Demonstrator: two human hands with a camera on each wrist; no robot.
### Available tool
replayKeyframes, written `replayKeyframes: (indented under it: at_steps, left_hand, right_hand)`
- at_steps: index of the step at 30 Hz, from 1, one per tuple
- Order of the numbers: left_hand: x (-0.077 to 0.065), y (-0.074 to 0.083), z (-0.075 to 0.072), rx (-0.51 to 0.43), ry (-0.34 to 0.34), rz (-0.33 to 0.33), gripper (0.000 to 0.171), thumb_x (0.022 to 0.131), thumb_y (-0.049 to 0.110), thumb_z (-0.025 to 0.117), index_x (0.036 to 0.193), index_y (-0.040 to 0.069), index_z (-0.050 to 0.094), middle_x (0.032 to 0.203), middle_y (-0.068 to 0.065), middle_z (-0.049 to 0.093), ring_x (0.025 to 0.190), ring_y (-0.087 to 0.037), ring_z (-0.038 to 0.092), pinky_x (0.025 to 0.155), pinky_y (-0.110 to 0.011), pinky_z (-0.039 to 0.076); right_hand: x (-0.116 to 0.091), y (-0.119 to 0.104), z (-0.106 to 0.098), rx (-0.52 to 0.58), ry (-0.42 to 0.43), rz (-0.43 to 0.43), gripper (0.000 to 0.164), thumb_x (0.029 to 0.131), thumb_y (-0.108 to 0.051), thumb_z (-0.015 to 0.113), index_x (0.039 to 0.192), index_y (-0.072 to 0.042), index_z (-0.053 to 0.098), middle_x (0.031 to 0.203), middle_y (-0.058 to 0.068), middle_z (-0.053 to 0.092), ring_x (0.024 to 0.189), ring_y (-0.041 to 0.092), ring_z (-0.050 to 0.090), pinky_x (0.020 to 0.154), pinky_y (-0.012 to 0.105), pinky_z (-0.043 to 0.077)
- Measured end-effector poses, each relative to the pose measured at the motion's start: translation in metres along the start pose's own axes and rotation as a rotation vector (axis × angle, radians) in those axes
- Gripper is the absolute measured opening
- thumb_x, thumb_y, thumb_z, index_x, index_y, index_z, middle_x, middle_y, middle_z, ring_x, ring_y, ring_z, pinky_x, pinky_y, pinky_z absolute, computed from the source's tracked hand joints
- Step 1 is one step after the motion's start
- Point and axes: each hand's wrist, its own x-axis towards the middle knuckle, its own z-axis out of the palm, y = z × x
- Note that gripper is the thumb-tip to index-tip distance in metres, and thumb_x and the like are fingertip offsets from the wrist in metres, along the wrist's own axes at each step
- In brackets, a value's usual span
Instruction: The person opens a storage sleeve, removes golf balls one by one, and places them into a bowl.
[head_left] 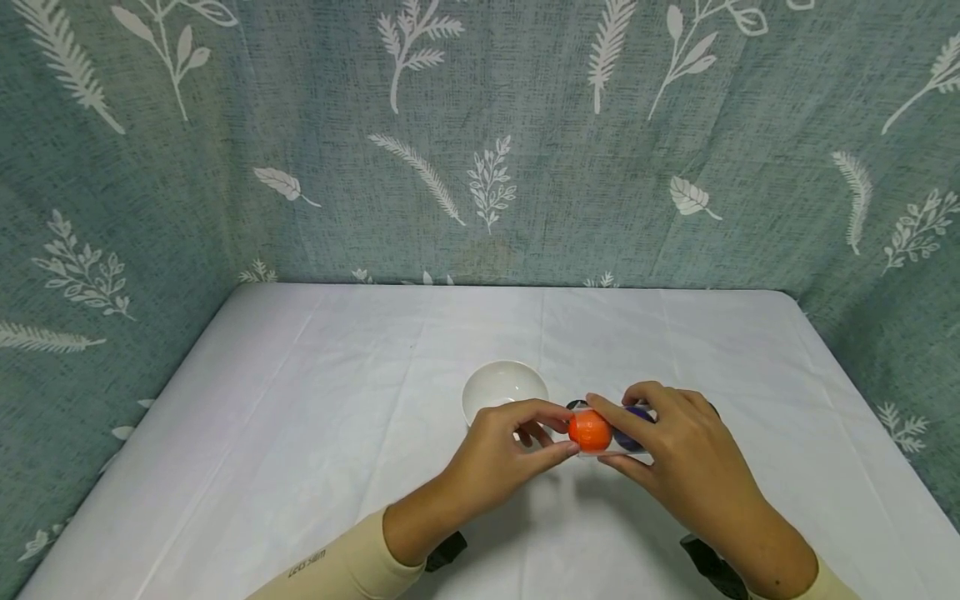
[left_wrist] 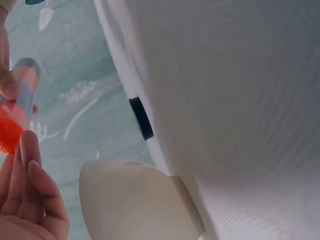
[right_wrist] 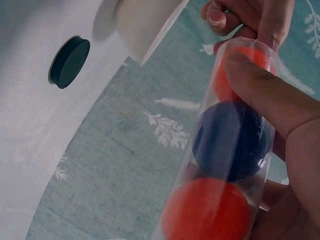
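My right hand (head_left: 678,442) grips a clear plastic tube (right_wrist: 200,150) around its side, thumb across the front. Inside, an orange ball (head_left: 590,431) sits at the end nearest the left hand, followed by a dark blue ball (right_wrist: 231,141) and a red-orange ball (right_wrist: 206,212). With thumb and forefinger, my left hand (head_left: 498,450) pinches at the orange ball where it meets the tube's mouth. The left wrist view shows its fingertips right at that end. A round dark cap (right_wrist: 70,62) lies on the table, partly hidden behind the tube in the head view.
A white bowl (head_left: 504,385) stands just beyond the left hand on the white-covered table (head_left: 337,392). Green-blue curtains (head_left: 480,167) with pale leaf prints hang behind and on both sides.
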Motion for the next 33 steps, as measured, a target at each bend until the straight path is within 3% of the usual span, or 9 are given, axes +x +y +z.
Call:
replayKeyframes:
  at_steps: [2,5,13,19,24,25,27,31,33]
  left_hand:
    - [-0.0002,-0.0004,-0.0002,-0.009,-0.001,0.002,0.032,0.086,0.029,0.079,0.116,0.019,0.072,0.107,0.007,0.075,0.079,-0.001,0.068,0.077,-0.025,0.057]
    - [-0.0008,-0.0004,-0.0006,-0.026,-0.006,-0.003,0.033,0.087,0.029,0.079,0.117,0.018,0.072,0.108,0.006,0.075,0.08,-0.001,0.068,0.077,-0.024,0.057]
    - [-0.0015,0.0012,-0.0015,-0.078,-0.016,-0.021,0.034,0.087,0.027,0.079,0.119,0.019,0.068,0.104,0.005,0.075,0.079,-0.002,0.069,0.078,-0.025,0.058]
    - [-0.0012,0.0005,-0.0018,-0.097,-0.022,-0.018,0.035,0.088,0.026,0.078,0.12,0.018,0.068,0.104,0.003,0.075,0.08,-0.002,0.07,0.079,-0.025,0.058]
    - [-0.0012,0.0007,-0.0024,-0.096,-0.03,-0.026,0.036,0.088,0.026,0.079,0.121,0.017,0.067,0.105,0.002,0.075,0.081,-0.002,0.071,0.08,-0.024,0.059]
    - [-0.0012,0.0008,-0.0026,-0.095,-0.032,-0.03,0.036,0.087,0.026,0.079,0.121,0.017,0.067,0.106,0.002,0.075,0.082,-0.002,0.071,0.08,-0.024,0.059]
    - [-0.0012,0.0008,-0.003,-0.098,-0.039,-0.038,0.038,0.087,0.026,0.079,0.122,0.017,0.067,0.108,0.003,0.074,0.083,-0.002,0.071,0.081,-0.026,0.059]
    - [-0.0014,0.0007,-0.004,-0.102,-0.048,-0.047,0.041,0.085,0.025,0.081,0.123,0.017,0.067,0.112,0.004,0.073,0.084,-0.002,0.071,0.08,-0.03,0.06]
    - [-0.0014,0.0004,-0.0043,-0.102,-0.05,-0.048,0.042,0.084,0.025,0.082,0.123,0.018,0.067,0.112,0.005,0.073,0.084,-0.002,0.071,0.079,-0.032,0.06]
  right_hand:
    - [-0.0002,0.0003,0.0005,0.011,0.008,-0.001,0.065,0.089,-0.067,0.033,0.124,-0.026,0.071,0.096,0.006,0.062,0.077,0.021,0.059,0.078,0.046,0.051]
    - [-0.0003,0.0002,0.001,0.02,0.009,0.001,0.069,0.091,-0.068,0.027,0.124,-0.026,0.071,0.096,0.006,0.061,0.078,0.021,0.06,0.079,0.047,0.052]
    - [-0.001,0.0016,-0.0002,0.001,-0.024,0.019,0.057,0.087,-0.065,0.053,0.126,-0.028,0.07,0.097,0.006,0.063,0.082,0.023,0.062,0.082,0.049,0.052]
    - [-0.0006,0.0019,-0.0006,0.002,-0.03,0.027,0.063,0.087,-0.068,0.039,0.127,-0.029,0.07,0.097,0.005,0.063,0.084,0.023,0.062,0.083,0.05,0.053]
    - [-0.0004,0.0019,-0.0001,0.001,-0.025,0.017,0.055,0.078,-0.054,0.078,0.126,-0.028,0.07,0.097,0.005,0.062,0.082,0.021,0.061,0.082,0.048,0.052]
    - [-0.0004,0.0019,0.0,0.001,-0.022,0.014,0.054,0.079,-0.054,0.078,0.125,-0.027,0.071,0.097,0.005,0.062,0.082,0.021,0.061,0.082,0.047,0.052]
    - [-0.0003,0.0018,0.0003,0.005,-0.016,0.01,0.053,0.082,-0.058,0.072,0.125,-0.027,0.071,0.096,0.005,0.062,0.082,0.021,0.061,0.081,0.047,0.051]
    - [-0.0001,0.0017,0.0006,0.012,-0.013,0.012,0.067,0.09,-0.069,0.033,0.125,-0.027,0.071,0.096,0.005,0.062,0.082,0.022,0.062,0.082,0.048,0.051]
    - [0.0,0.0017,0.0007,0.016,-0.013,0.012,0.068,0.09,-0.069,0.032,0.126,-0.027,0.071,0.096,0.005,0.062,0.082,0.022,0.062,0.082,0.048,0.051]
